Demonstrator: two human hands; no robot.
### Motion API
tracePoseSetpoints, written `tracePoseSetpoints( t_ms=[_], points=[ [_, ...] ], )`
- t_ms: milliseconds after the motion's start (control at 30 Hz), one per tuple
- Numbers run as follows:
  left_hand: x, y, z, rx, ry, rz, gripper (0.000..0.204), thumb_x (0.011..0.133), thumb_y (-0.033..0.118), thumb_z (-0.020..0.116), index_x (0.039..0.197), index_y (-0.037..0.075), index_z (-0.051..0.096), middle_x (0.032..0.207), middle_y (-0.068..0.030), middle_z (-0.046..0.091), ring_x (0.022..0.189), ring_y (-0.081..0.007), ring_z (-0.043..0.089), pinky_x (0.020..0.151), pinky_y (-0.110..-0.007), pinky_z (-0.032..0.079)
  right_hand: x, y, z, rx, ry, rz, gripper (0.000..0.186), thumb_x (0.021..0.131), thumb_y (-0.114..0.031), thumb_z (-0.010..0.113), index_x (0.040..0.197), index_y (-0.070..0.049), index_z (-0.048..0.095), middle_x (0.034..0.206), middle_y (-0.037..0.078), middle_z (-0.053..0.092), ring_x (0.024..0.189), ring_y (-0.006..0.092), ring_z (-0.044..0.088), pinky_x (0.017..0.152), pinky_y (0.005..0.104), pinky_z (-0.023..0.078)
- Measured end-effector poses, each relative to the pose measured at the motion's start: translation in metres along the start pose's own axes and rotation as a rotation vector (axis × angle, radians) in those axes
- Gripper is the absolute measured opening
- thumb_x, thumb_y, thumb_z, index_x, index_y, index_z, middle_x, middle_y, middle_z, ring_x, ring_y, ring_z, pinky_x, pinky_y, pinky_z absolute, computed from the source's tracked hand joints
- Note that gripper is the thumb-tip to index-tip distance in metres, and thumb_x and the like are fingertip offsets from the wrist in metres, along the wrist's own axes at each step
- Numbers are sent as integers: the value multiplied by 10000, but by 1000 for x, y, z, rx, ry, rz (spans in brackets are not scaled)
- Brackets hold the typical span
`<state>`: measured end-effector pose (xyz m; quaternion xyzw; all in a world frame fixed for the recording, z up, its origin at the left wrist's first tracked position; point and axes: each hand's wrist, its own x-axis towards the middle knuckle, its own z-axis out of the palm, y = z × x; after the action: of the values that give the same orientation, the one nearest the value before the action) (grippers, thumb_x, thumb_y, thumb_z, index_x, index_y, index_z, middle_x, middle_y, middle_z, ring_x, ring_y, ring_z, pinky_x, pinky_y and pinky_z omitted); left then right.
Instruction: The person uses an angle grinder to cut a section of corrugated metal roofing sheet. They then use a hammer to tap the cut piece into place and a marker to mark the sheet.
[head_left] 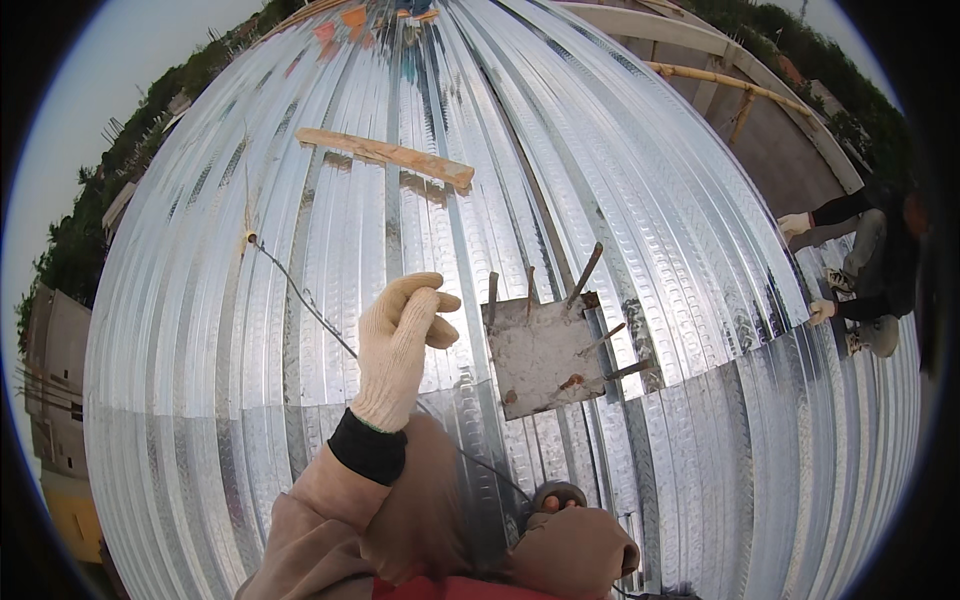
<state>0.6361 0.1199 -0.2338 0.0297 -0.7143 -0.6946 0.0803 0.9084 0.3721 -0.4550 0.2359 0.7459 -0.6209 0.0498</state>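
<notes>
**Wire Pinched Over Ribbed Decking**

The thin wire point(300, 292) ran far-left from the gloved left hand point(400, 340), whose fingers were clamped on it. The right hand point(560, 500) was mostly hidden; grip unclear. Right lay a concrete stub point(545, 355) with rebar; open corrugated metal decking point(700, 450) spread around, with a wooden batten point(385, 155) farther off.

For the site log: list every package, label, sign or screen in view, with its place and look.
None in view. Only bare ribbed metal decking, a wooden plank lying on it, a square concrete block with rusty rebar, and a thin wire pinched in the gloved left hand.
</notes>
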Motion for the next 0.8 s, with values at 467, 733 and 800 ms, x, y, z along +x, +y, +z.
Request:
tracePoseSetpoints(
  t_ms=[467,733,800],
  points=[
    [-4,-3,2,1,-103,-125,343,1103,198,600,1326,-50,679,1058,-124,801,799,-124,717,723,-278,598,24,7,14,118,-96,130,239,1038,-241,726,1128,-20,733,932,145,765,824,282,760,731,428,608],
    [-4,-1,2,47,-112,-110,342,1098,214,620,1310,-44,695,1043,-125,801,800,-126,716,740,-285,601,-7,21,13,177,-83,162,255,1038,-244,725,1126,-5,728,918,136,756,811,248,755,710,416,613],
    [0,-3,7,48,-119,-105,342,1097,213,624,1313,-43,695,1049,-129,799,803,-127,718,741,-285,601,-13,22,2,191,-37,153,259,1038,-245,725,1125,-2,727,915,134,753,808,240,753,705,412,614]
  ],
)
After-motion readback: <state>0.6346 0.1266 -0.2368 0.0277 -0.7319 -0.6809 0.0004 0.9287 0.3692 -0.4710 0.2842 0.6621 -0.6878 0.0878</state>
